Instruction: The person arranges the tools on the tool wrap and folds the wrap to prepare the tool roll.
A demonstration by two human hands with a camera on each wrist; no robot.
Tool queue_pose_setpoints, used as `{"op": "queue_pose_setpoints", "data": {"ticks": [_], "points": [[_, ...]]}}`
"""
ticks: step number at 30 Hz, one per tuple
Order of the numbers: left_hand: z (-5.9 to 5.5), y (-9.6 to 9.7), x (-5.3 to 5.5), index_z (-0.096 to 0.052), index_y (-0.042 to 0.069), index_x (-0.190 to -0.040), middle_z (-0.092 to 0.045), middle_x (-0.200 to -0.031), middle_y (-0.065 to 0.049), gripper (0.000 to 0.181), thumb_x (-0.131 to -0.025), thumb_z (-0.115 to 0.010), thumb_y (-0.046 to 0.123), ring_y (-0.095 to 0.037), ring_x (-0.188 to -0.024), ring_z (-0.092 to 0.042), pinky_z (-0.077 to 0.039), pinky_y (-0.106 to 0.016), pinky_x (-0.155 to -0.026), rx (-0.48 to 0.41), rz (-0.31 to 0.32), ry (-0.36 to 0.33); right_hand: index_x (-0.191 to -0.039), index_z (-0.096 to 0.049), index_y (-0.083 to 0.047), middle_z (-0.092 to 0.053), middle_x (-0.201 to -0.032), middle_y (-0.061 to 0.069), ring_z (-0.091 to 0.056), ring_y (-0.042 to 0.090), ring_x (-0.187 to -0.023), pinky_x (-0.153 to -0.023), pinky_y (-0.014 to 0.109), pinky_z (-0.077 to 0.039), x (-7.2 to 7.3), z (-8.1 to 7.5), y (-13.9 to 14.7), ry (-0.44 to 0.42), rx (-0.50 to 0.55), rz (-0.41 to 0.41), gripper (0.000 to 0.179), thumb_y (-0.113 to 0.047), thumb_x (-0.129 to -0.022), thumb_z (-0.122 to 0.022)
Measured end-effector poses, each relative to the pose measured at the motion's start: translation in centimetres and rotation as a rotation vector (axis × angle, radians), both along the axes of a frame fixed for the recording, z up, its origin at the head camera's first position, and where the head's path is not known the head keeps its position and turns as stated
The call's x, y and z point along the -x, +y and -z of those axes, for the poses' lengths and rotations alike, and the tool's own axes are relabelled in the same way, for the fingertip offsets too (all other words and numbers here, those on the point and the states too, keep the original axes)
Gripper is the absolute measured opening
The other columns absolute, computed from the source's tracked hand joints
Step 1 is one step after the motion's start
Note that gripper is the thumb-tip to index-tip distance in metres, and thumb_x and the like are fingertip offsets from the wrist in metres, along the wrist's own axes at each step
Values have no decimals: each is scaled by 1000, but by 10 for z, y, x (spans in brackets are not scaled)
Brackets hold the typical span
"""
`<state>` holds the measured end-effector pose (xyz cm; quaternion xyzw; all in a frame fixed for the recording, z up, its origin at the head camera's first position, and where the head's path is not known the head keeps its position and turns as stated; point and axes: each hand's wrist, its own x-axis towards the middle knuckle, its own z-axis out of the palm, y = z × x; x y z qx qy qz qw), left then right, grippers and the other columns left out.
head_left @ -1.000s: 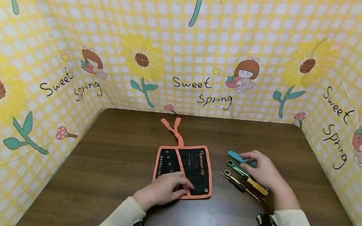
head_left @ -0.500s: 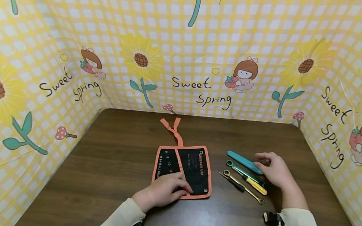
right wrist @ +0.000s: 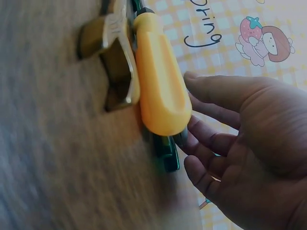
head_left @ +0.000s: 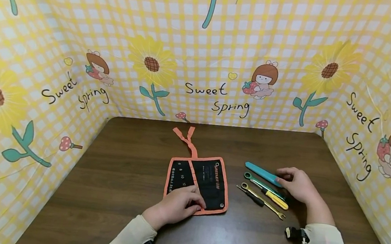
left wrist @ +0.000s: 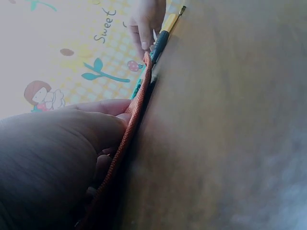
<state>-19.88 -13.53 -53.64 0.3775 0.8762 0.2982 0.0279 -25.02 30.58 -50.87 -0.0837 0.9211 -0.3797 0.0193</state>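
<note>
In the head view, my left hand (head_left: 176,205) is on the lower edge of a flat black tool pouch (head_left: 215,181) with orange trim. Its thumb and index finger pinch the orange edging (left wrist: 136,108) in the left wrist view. My right hand (head_left: 299,185) is at the right end of a long blue strip-like tool (head_left: 260,172), fingers loosely bent and thumb at its side. Nearer me lie a green ratchet wrench (head_left: 248,176), a yellow-handled screwdriver (head_left: 277,200), a gold wrench (head_left: 272,209) and a black-handled screwdriver (head_left: 255,199). The yellow handle (right wrist: 163,81) partly covers my right fingertips.
A brown wooden table (head_left: 123,170) carries everything. An orange tie strap (head_left: 189,141) runs from the pouch toward the back. Yellow checked cloth (head_left: 203,58) with printed flowers walls in the back and both sides.
My right hand has drawn back rightward from the blue tool's middle to its right end, showing more of it. The left hand and pouch have stayed in place.
</note>
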Motion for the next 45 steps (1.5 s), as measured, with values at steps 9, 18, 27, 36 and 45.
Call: {"op": "queue_pose_setpoints", "data": {"ticks": [9,18,27,36,45], "points": [[2,-1,-1,-77,36,-106,-57,-101,19,18,-100,-75,19,0,-77,-53,-48,-21,-69,-16,-10,-13,-131,-71,-3,-63,-123,20,-59,35,-106,-86,49,-50,3,7,1,-25,-16,-5,41,-19,-94,-81],[2,-1,-1,-77,35,-106,-58,-101,18,16,-101,-73,21,0,-78,-54,-49,-21,-70,-32,-26,-40,-127,-73,-2,-64,-117,17,-57,33,-102,-83,45,-49,4,8,-4,-14,-33,-5,43,-18,-90,-85],[3,-1,-1,-77,33,-101,-58,-100,16,14,-101,-74,19,-1,-80,-56,-51,-21,-72,-50,-28,-29,-125,-74,1,-62,-107,13,-52,26,-90,-75,39,-45,3,10,-7,8,-56,-14,41,-15,-89,-85],[3,-2,-1,-77,32,-102,-59,-100,18,12,-101,-74,20,0,-84,-57,-51,-21,-74,-70,-33,-16,-122,-74,-1,-60,-104,11,-51,25,-89,-75,39,-44,2,10,-9,41,-58,-31,34,-14,-91,-83],[4,-1,0,-76,32,-102,-60,-100,18,12,-101,-74,20,0,-85,-58,-52,-22,-75,-88,-36,-2,-125,-72,-1,-58,-103,10,-49,26,-89,-74,39,-43,-2,3,-15,70,-41,-33,35,-14,-94,-81]]}}
